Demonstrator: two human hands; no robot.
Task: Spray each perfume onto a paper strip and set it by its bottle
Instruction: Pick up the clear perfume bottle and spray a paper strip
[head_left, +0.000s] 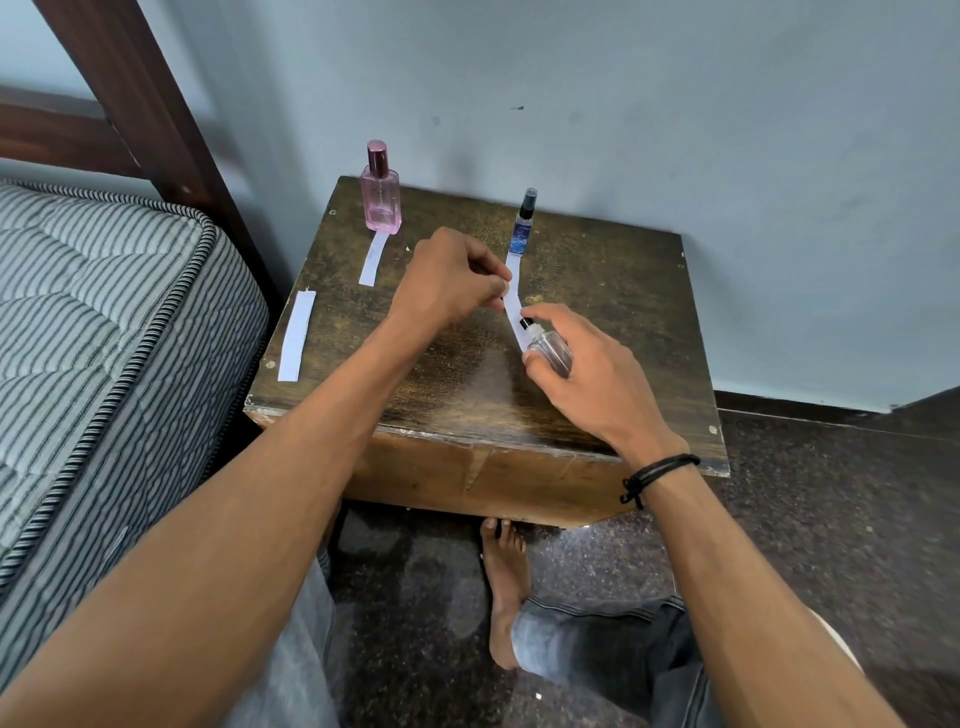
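The person's L hand (447, 280) is pinching a paper strip (515, 312) btw thumb and fingertips, fingers curled tight, holding it over the wooden table (613, 312). The strip is slanting down and to the right from that pinch, w/ its lower end passing just behind the nozzle of a clear spray bottle (551, 347). The R hand (592, 379) is wrapping round this bottle, just right of and below the pinch. Its index finger is lying over the black spray head, and the nozzle is pointing at the paper.

Directly beyond the pinch, a blue bottle (522, 228) is standing upright. White paper is reaching from its base toward the L fingers (one bent strip or two overlapping, can't tell). Well left of the pinch and further back, a pink bottle (381, 195) is standing w/ its cap on, and a second strip (374, 258) is lying flat just in front of it. A spare strip (296, 336) is lying near the table's left edge, left of the L forearm. A black wristband (657, 470) is sitting on the R wrist. A striped mattress (104, 312) is lying beside the table on the left.
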